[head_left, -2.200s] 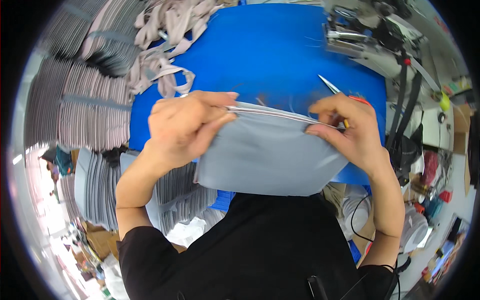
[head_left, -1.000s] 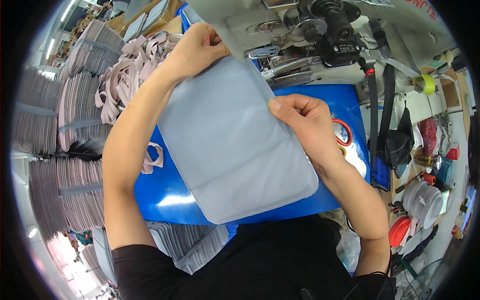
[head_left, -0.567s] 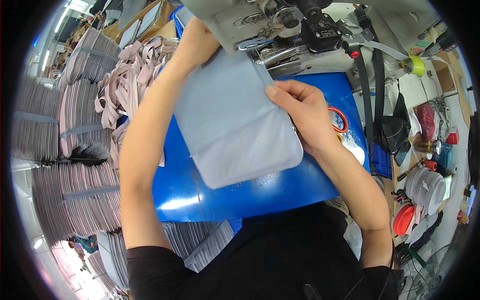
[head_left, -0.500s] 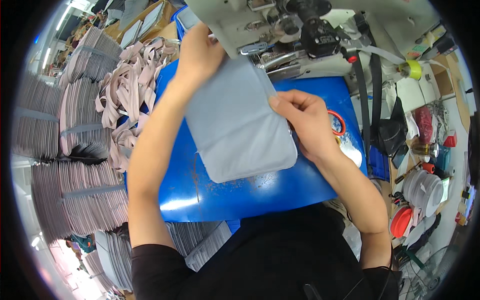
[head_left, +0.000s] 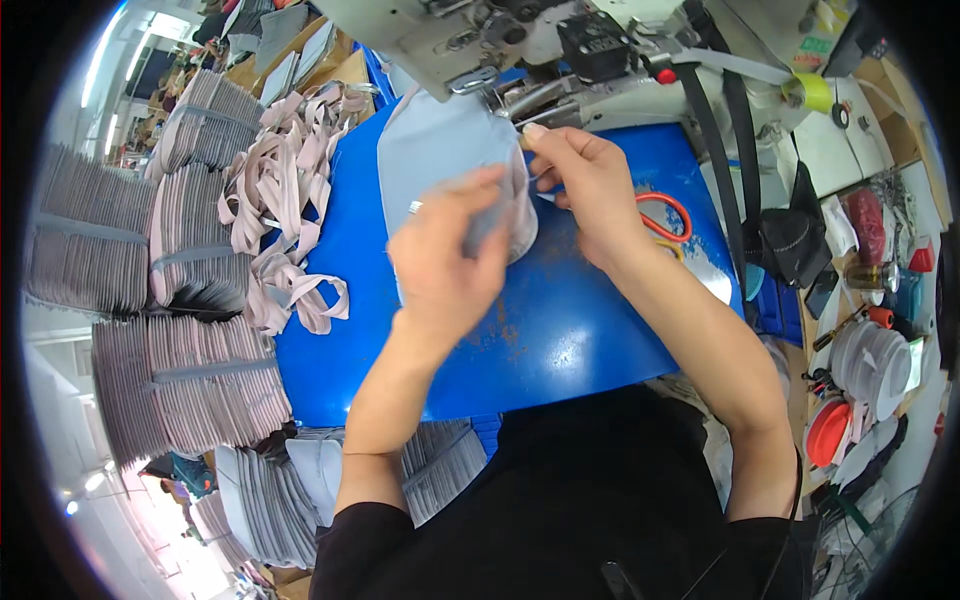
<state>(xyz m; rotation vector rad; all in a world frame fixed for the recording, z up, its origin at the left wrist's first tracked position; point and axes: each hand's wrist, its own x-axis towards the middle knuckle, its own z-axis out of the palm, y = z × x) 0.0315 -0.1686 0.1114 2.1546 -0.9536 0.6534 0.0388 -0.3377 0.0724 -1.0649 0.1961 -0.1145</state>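
The grey fabric piece [head_left: 430, 135] lies on the blue work surface [head_left: 600, 330], its far end under the sewing machine [head_left: 530, 30]. My right hand [head_left: 590, 195] is closed at the piece's right edge, thumb and index finger pinching near the machine's metal guides. My left hand [head_left: 440, 255] is over the lower part of the piece, blurred by motion, so its grip is unclear. Red-handled scissors [head_left: 680, 215] lie right of my right hand, partly hidden behind it.
Pink straps [head_left: 285, 200] lie tangled left of the fabric. Bundled stacks of pieces [head_left: 190, 380] line the left side and sit below the surface. Black straps [head_left: 720, 170] hang at right, beside spools and clutter [head_left: 865, 370].
My left hand has left the far end of the fabric and come down over its lower part. My right hand has shifted slightly up the edge. The fabric has moved farther toward the machine.
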